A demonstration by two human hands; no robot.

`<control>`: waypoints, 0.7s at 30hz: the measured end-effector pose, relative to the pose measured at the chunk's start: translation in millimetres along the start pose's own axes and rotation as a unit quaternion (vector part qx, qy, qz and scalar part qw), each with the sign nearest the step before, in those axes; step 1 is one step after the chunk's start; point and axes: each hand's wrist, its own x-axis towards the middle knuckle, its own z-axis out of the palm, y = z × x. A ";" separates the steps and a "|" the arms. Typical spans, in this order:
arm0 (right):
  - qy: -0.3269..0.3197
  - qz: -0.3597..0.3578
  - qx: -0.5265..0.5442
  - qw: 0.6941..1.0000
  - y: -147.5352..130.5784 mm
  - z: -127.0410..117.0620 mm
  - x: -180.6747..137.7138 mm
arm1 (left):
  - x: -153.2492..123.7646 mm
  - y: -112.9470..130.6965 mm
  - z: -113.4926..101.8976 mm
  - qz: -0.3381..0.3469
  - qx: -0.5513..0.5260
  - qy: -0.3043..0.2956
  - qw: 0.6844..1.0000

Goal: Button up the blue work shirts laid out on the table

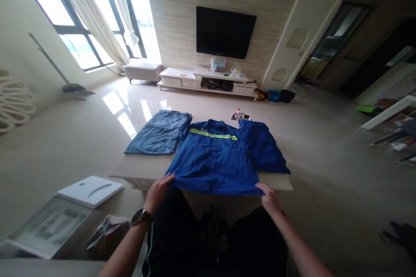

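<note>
A blue work jacket point(214, 160) with a yellow reflective stripe across its chest lies spread out, collar away from me. My left hand point(160, 190), with a dark watch at the wrist, grips the near left corner of its hem. At the near right corner, my right hand point(268, 197) pinches the hem as well. The hem's front edge hangs slightly past the low table point(126, 169) between both hands. To the left lies a folded stack of lighter blue garments point(156, 132). Darker blue folded clothing point(264, 147) is on the right, partly against the jacket.
Behind the clothes is a bottle with a red cap point(238, 114). White boxes point(91, 190) and a crumpled bag point(108, 233) sit at the lower left. A TV stand point(208, 80) lines the far wall under a television point(225, 32). My knees are just below the table edge.
</note>
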 end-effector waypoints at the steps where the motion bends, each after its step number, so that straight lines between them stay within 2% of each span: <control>1: -0.017 0.024 0.003 1.000 9.7 15.9 -10.4 | -9.7 -7.9 15.6 -0.010 0.002 -0.025 1.000; 3: -0.038 0.054 0.008 0.998 21.4 38.0 -26.0 | -24.0 -18.6 36.1 -0.019 0.008 -0.061 0.998; 5: -0.036 0.071 0.013 0.997 27.0 49.5 -36.4 | -33.0 -25.1 47.0 -0.031 0.017 -0.086 0.996; 9: -0.009 0.106 0.019 0.994 36.3 55.9 -49.5 | -43.0 -32.7 57.0 -0.060 0.037 -0.116 0.991; 12: 0.004 0.120 0.017 0.993 43.7 57.4 -57.5 | -49.0 -29.8 62.1 -0.064 0.066 -0.120 0.989; 14: 0.008 0.121 0.019 0.992 45.7 58.3 -62.1 | -52.8 -20.0 65.8 -0.067 0.085 -0.110 0.988; 17: 0.011 0.115 0.027 0.993 40.3 57.7 -66.0 | -56.8 7.3 76.6 -0.082 0.069 -0.079 0.991; 19: 0.014 0.109 0.036 0.993 30.7 54.8 -65.8 | -57.7 30.5 90.9 -0.105 -0.013 -0.070 0.992; 20: 0.016 0.106 0.041 0.993 24.5 52.5 -64.9 | -57.8 42.0 100.5 -0.135 -0.085 -0.076 0.984; 21: 0.018 0.100 0.047 0.994 17.7 49.8 -63.3 | -57.8 53.0 111.6 -0.190 -0.181 -0.090 0.961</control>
